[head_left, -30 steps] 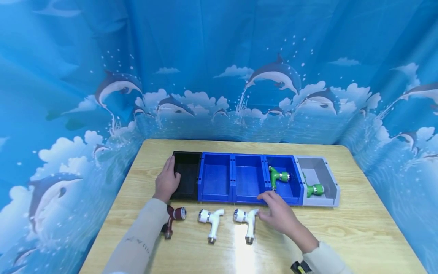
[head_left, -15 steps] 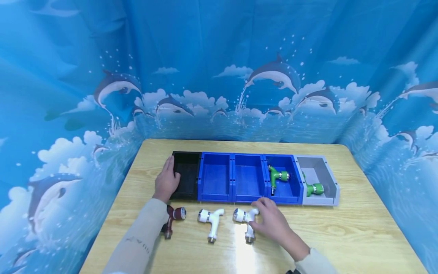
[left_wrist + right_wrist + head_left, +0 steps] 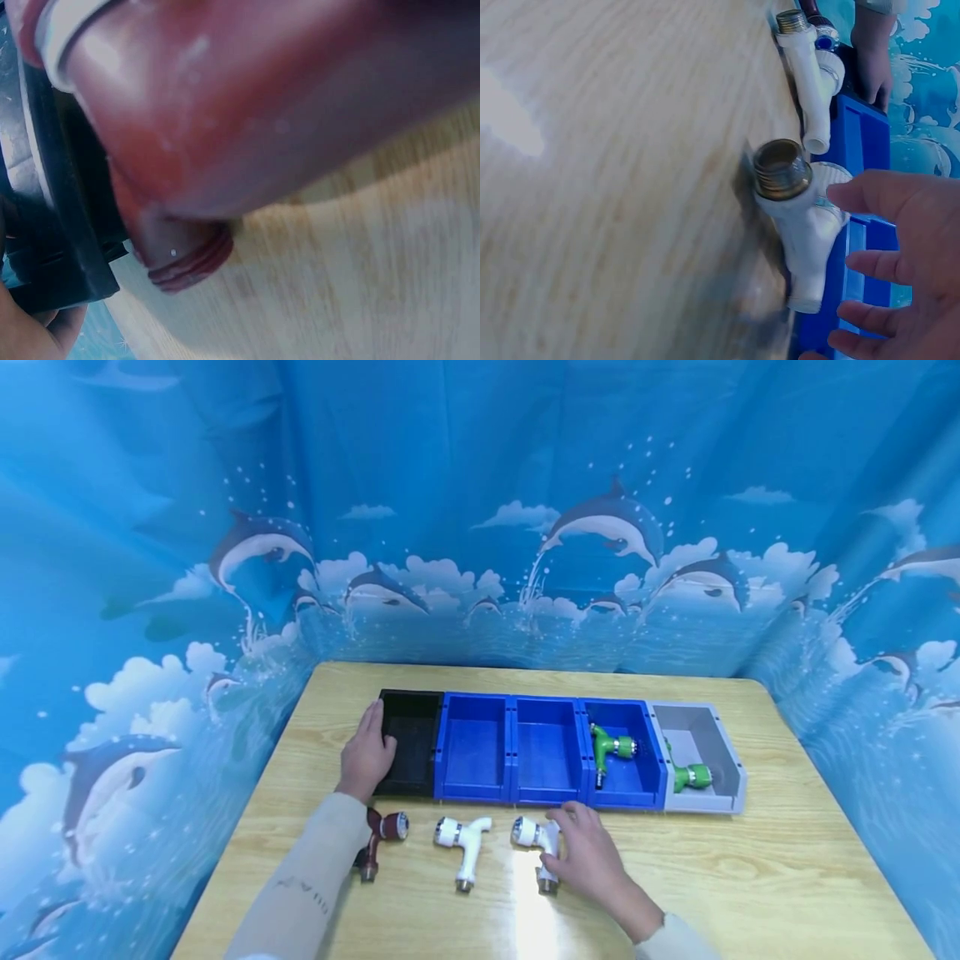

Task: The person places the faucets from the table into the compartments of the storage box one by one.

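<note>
My left hand (image 3: pixel 367 755) rests on the left wall of a black bin (image 3: pixel 408 787), its fingers straight along the rim. Below that wrist lies a dark red faucet (image 3: pixel 392 828), partly hidden by the sleeve; this faucet (image 3: pixel 225 112) fills much of the left wrist view. At the rightmost white faucet (image 3: pixel 528 833), my right hand (image 3: pixel 588 853) has its thumb and fingers spread around the body. The right wrist view shows that faucet (image 3: pixel 802 240) on the table, with the fingers (image 3: pixel 877 266) apart and not curled round it. Another white faucet (image 3: pixel 468 847) lies between these two.
Right of the black bin stand a left blue bin (image 3: pixel 472 752), a middle blue bin (image 3: pixel 547 752) and a right blue bin (image 3: pixel 633 785) holding a green faucet (image 3: pixel 606 747). A grey bin (image 3: pixel 693 727) with another green faucet (image 3: pixel 693 776) ends the row. A dolphin-print curtain (image 3: pixel 480 485) surrounds the table.
My right hand has moved left and toward me, from the white faucet's right side to over its body. The left hand has stayed on the black bin.
</note>
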`<move>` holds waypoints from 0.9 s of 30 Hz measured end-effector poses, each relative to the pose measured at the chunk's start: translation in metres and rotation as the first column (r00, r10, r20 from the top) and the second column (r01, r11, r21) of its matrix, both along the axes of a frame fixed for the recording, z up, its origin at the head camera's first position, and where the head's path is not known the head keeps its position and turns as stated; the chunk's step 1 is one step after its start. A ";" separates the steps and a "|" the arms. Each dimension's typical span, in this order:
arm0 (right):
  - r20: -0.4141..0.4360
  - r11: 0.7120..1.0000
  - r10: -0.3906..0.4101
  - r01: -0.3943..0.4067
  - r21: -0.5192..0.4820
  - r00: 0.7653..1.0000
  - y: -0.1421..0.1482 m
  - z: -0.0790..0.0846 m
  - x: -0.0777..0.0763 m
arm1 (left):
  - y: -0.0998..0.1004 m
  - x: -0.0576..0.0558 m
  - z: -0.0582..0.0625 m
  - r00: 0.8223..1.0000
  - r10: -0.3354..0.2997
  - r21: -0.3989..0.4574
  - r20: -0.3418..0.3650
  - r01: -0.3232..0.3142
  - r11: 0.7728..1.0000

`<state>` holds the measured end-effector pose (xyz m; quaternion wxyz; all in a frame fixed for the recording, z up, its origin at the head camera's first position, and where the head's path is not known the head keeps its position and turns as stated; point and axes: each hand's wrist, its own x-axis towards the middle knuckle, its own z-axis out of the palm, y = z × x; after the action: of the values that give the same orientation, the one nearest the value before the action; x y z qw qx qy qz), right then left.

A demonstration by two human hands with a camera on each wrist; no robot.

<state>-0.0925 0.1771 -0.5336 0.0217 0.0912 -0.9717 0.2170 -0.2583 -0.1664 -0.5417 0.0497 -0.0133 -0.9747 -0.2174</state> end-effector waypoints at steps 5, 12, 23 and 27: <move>0.010 0.999 -0.037 0.037 -0.012 0.999 -0.001 -0.006 0.001 | 0.000 0.000 0.001 1.000 -0.002 0.003 0.005 0.002 1.000; 0.034 0.999 -0.049 0.050 -0.016 0.998 -0.003 -0.010 -0.001 | -0.002 0.001 -0.002 1.000 0.003 -0.001 0.002 -0.003 1.000; 0.024 0.998 -0.058 0.058 -0.008 0.998 -0.006 -0.011 -0.002 | 0.000 0.000 -0.002 1.000 0.012 0.011 -0.012 -0.012 1.000; 0.049 0.998 -0.062 0.063 -0.014 0.997 -0.008 -0.011 -0.004 | 0.001 0.000 -0.003 1.000 0.018 0.011 -0.013 -0.018 1.000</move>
<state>-0.0966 0.1691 -0.5445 0.0058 0.0554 -0.9726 0.2258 -0.2586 -0.1653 -0.5446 0.0584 -0.0056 -0.9733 -0.2220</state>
